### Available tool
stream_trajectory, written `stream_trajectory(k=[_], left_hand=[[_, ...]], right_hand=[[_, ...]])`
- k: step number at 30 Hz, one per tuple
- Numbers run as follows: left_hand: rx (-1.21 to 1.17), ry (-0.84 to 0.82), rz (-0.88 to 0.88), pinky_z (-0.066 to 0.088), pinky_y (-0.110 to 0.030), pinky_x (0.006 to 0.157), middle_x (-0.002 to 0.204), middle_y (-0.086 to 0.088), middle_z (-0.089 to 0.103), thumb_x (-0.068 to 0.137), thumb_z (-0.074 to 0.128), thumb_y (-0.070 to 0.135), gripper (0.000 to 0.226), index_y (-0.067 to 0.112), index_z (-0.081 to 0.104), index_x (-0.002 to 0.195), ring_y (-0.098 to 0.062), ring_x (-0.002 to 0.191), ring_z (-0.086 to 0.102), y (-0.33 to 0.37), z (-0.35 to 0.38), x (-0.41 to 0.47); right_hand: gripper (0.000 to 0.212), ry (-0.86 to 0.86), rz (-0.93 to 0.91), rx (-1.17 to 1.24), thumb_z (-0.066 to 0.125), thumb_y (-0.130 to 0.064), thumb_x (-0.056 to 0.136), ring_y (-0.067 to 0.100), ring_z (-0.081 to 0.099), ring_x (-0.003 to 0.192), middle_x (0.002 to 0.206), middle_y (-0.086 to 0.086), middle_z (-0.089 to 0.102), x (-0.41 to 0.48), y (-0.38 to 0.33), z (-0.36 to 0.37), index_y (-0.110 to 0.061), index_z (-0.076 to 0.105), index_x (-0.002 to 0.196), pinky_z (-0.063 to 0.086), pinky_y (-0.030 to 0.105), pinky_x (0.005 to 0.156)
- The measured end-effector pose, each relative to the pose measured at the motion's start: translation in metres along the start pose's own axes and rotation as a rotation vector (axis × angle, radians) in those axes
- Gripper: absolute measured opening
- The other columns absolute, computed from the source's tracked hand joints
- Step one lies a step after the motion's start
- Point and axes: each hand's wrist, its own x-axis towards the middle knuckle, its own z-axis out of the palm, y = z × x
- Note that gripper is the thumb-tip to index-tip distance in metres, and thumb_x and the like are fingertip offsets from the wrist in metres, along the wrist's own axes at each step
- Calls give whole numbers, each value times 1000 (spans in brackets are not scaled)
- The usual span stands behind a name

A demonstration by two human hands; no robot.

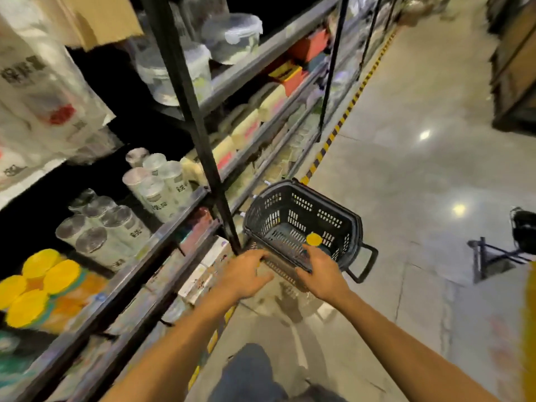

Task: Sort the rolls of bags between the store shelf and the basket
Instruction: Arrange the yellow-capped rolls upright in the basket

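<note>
One roll [314, 238] of bags with a yellow end lies inside the basket [327, 219], against its near right wall; motion blur hides the wrap below the yellow cap.

Basket: dark, slotted plastic, on the floor [406, 169] just right of the shelf [162, 227], close to a black upright post [203, 140]. A loop handle [365, 262] sticks out at its near right corner.

Right hand [317, 271]: reaches over the basket's near rim with its fingers stretched out and spread, grasping nothing. The fingertips are just beside the roll; whether they touch it I cannot tell.

Left hand [246, 275]: at the basket's near left corner, fingers bent down toward the rim. Whether it grips the rim I cannot tell because of the blur. Both forearms are bare.

Shelf, left side, near to far:
- yellow-ended rolls [37, 285] packed together at the near left, ends facing out
- clear-wrapped rolls [110, 230] standing in a cluster beside them
- pale rolls [156, 181] with printed labels farther along, next to the post
- small boxes [203, 271] on the level below, close to the left hand
- lidded plastic tubs [232, 36] on the upper level, past the post

Yellow-and-black tape [342, 117] runs along the floor at the foot of the shelving, away down the aisle. A dark metal stand [493, 256] sits on the floor at the far right, well apart from the basket. The person's denim-clad knee [249, 369] shows between the forearms at the near edge.
</note>
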Motion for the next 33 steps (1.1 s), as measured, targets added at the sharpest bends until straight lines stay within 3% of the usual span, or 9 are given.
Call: stream_trajectory(k=[10,14,18,23,28,33], left_hand=[[8,-40,27,40,-33,102,140,0,48,89,55,48,57,21,43,137,-19,126,47,37,17,150],[-79,-6,-63,41,-33,96,135,-3,51,90,57,41,51,16,47,134,-22,120,51,26,28,214],[-96,20,-160,40,-36,101,132,-6,53,89,59,38,50,14,49,131,-24,120,49,-1,59,270],[-74,82,-314,38,-48,104,131,-13,55,84,58,40,52,8,57,124,-34,123,48,-51,129,327],[23,127,-338,34,-53,107,124,-14,59,80,62,38,50,7,60,119,-34,120,51,-104,211,363],[102,151,-357,13,-41,114,129,-7,58,80,49,47,52,14,59,120,-26,124,50,-136,271,382]], right_hand=[[50,66,229,104,62,-26,88,27,51,120,133,9,53,80,80,-40,-13,46,134,41,34,95],[51,22,312,87,60,-29,91,26,51,120,133,9,54,141,105,-43,-11,45,136,41,32,95],[51,-68,370,86,60,-32,89,26,54,116,129,8,56,206,137,-28,-15,46,135,44,36,94],[52,-117,479,114,63,-26,88,26,51,118,131,8,53,286,194,20,-15,44,135,40,35,98],[73,-228,546,141,70,-29,84,26,38,131,144,12,39,353,271,108,-8,32,142,31,31,105],[100,-232,620,209,83,-28,69,27,33,135,146,15,34,398,343,197,-5,24,145,29,34,110]])
